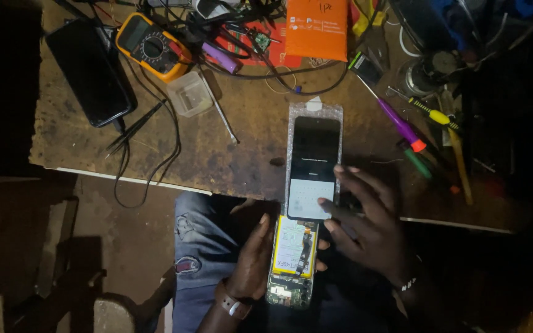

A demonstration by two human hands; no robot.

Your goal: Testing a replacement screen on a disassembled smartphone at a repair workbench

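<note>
Left hand (255, 259) fingers wrapped round one opened phone (292, 262), right hand (365, 216) fingers spread on one lit screen (313, 166)

Bare bench (242, 154) left of screen (313, 166); screwdrivers (411, 126) crowd right; cables (242, 24), multimeter (153, 47) block rear.

A worn brown wooden tabletop (217, 154) fills the upper half of the frame, scuffed and stained, its pale front edge running across the middle. Light falls on it alone; the left and right edges sink into darkness. Below, at lower left, lies a dim brown floor (124, 246).
</note>
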